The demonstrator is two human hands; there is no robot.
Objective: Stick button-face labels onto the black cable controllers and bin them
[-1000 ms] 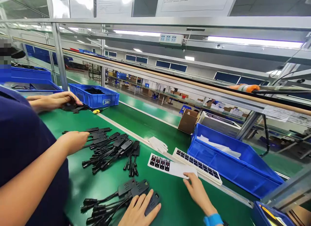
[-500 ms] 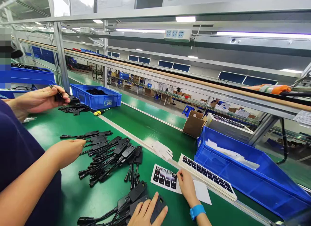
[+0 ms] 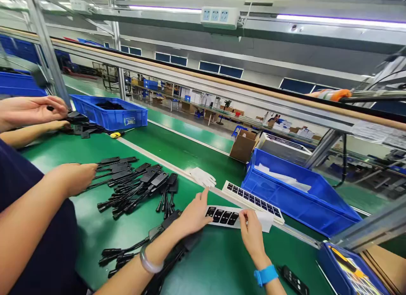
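Observation:
My left hand (image 3: 195, 214), with a bangle on its wrist, grips the left end of a white sheet of black stickers (image 3: 223, 216). My right hand (image 3: 251, 229), wearing a blue wristband, pinches at the rightmost visible sticker; whether a sticker is peeled there I cannot tell. The sheet's bare white part (image 3: 264, 221) extends to the right. Below my left forearm lie black cabled devices (image 3: 171, 221), partly hidden by the arm. Behind the sheet is a stack of further sticker sheets (image 3: 253, 199). Another black device (image 3: 293, 280) lies near my right wrist.
A pile of black cabled devices (image 3: 139, 180) lies left, beside a co-worker's hand (image 3: 74, 178). Other people's hands (image 3: 34, 113) are farther left, near a blue bin (image 3: 111, 115). A white glove (image 3: 203, 176), a large blue bin (image 3: 301, 202) and a yellow-handled cutter (image 3: 345, 261) are around.
My left hand has moved from the black devices up to the sticker sheet and taken its left end. My right hand stays at the sheet. The view has shifted down and right.

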